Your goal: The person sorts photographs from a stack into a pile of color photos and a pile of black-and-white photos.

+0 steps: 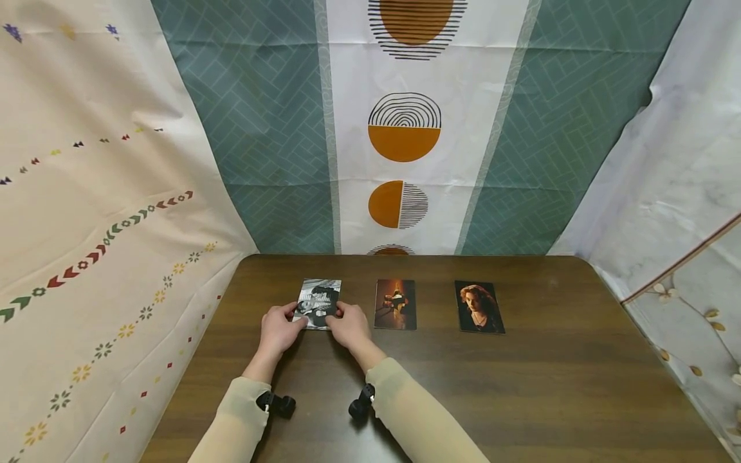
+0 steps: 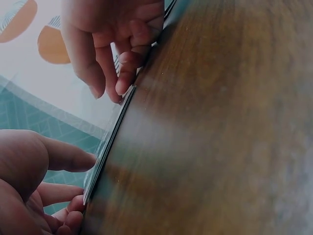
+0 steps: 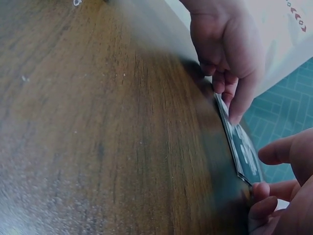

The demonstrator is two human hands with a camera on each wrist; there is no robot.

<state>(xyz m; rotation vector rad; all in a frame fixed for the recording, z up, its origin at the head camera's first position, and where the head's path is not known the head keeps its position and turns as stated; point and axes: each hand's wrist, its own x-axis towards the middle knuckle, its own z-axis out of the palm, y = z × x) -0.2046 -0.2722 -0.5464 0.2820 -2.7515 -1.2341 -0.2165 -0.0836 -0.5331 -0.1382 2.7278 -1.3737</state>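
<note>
A black-and-white photo card (image 1: 318, 297) lies at the left of the brown table, between both hands. My left hand (image 1: 279, 329) grips its left side, thumb on the printed face and fingers at the edge. At the opposite side, my right hand (image 1: 352, 326) holds the lower right part with thumb and fingers. Seen edge-on in the left wrist view, the card (image 2: 110, 139) shows layered dark edges, so it may be more than one. In the right wrist view, the right thumb (image 3: 276, 151) is over the card's face while fingertips touch its near corner.
Right of the hands lies a photo card with an orange and dark picture (image 1: 395, 305). Farther right is a dark portrait card (image 1: 480, 307), slightly tilted. Patterned cloths hang behind the table (image 1: 521, 392) and along both sides. A small black camera is strapped to each wrist.
</note>
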